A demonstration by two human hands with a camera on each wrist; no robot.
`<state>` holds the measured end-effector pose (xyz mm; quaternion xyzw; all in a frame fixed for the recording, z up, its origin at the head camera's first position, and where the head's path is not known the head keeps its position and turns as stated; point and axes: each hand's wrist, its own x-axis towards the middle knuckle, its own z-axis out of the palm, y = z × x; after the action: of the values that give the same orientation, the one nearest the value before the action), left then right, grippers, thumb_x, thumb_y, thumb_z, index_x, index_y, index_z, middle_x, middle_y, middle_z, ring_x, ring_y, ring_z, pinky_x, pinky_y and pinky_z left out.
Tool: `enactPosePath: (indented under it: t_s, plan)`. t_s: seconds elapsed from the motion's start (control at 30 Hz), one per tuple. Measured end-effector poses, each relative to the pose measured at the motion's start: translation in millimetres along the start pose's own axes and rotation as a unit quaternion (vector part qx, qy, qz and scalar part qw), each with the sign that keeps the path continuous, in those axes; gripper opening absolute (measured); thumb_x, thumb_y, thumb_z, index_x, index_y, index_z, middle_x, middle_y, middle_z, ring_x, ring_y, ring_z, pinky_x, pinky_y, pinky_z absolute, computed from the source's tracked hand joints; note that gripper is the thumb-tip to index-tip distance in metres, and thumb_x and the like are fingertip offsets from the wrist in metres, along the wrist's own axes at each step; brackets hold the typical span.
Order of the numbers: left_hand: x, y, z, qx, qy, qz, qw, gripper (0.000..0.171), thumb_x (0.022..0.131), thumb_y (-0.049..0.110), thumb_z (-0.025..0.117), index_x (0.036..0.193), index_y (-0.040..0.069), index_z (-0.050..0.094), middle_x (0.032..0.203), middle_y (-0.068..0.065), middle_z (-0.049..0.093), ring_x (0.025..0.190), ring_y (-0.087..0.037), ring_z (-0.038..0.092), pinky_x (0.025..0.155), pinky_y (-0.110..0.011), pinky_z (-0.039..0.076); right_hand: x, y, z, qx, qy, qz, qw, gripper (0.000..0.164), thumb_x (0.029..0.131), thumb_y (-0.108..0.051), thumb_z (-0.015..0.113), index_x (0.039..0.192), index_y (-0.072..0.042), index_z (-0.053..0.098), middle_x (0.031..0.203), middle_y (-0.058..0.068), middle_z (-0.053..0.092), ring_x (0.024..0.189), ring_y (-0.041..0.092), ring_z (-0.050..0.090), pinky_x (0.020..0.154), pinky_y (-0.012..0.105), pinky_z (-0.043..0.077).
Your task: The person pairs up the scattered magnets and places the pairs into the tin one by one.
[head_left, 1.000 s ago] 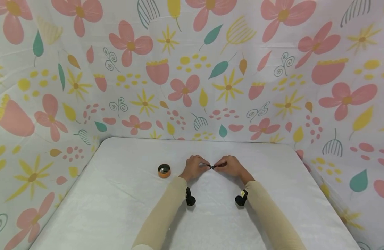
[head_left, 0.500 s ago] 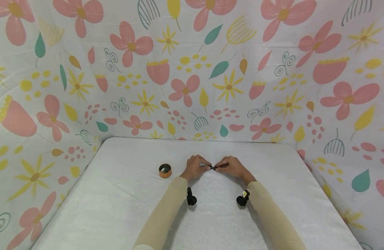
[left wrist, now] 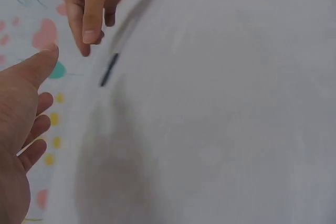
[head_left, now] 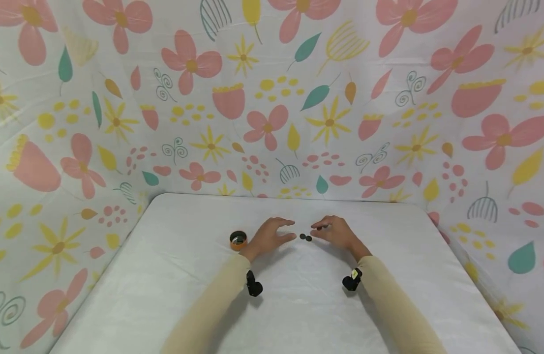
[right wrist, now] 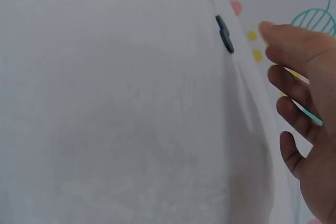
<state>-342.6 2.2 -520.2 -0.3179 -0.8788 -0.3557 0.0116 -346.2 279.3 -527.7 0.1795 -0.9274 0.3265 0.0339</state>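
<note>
Two small dark discs (head_left: pixel 302 236) lie side by side on the white tabletop, their edges touching or almost so. In the right wrist view the dark discs (right wrist: pixel 224 34) look thin and flat. To their left is my left hand (head_left: pixel 268 237), thumb and fingers spread apart and holding nothing. Just right of the discs hovers my right hand (head_left: pixel 338 232). Its fingers are loosely bent, and the right wrist view shows no object in that hand (right wrist: pixel 315 77). A small round orange container (head_left: pixel 238 246) with a dark rim stands beside the left wrist; its contents are too small to make out.
A white cloth-covered table (head_left: pixel 166 265) spreads under both arms. Its back edge meets a flower-printed curtain (head_left: pixel 272 162), which also hangs along both sides. A black wrist camera (head_left: pixel 254 285) is strapped to each sleeve.
Both hands have let go of the dark discs, which now rest on the table. The left hand has drawn back left with fingers spread; the right hand has drawn slightly right.
</note>
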Motion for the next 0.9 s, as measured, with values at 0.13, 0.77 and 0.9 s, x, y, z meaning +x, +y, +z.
enactPosePath:
  t_s: [0.13, 0.77, 0.9]
  plan:
    - [-20.2, -3.2, -25.6, 0.017, 0.032, -0.006, 0.9993, 0.052, 0.098, 0.049, 0.067, 0.139, 0.016, 0.065, 0.141, 0.001, 0.062, 0.135, -0.022, 0.052, 0.116, -0.042, 0.039, 4.9, -6.4, 2.3, 0.004, 0.006, -0.004, 1.0, 0.034, 0.09, -0.041, 0.077, 0.11, -0.014, 0.081, 0.098, -0.003, 0.073, 0.1, 0.023, 0.064, 0.084, 0.043, 0.051]
    - [-110.5, -81.3, -71.9, -0.132, 0.116, -0.106, 0.9787, 0.068, 0.088, 0.031, 0.083, 0.146, 0.009, 0.057, 0.149, -0.011, 0.054, 0.137, -0.034, 0.05, 0.111, -0.054, 0.042, 6.2, -10.8, 24.1, 0.023, 0.007, 0.003, 1.0, 0.034, 0.084, -0.042, 0.084, 0.105, -0.015, 0.082, 0.095, -0.003, 0.073, 0.092, 0.018, 0.062, 0.085, 0.042, 0.049]
    - [-115.7, -85.7, -68.0, -0.153, 0.121, -0.117, 0.9737, 0.069, 0.087, 0.034, 0.084, 0.147, 0.012, 0.057, 0.146, -0.011, 0.057, 0.127, -0.033, 0.057, 0.104, -0.054, 0.047, 7.1, -10.3, 28.5, 0.02, 0.01, 0.002, 1.0, 0.031, 0.083, -0.038, 0.086, 0.104, -0.015, 0.083, 0.094, -0.002, 0.073, 0.09, 0.017, 0.064, 0.086, 0.041, 0.051]
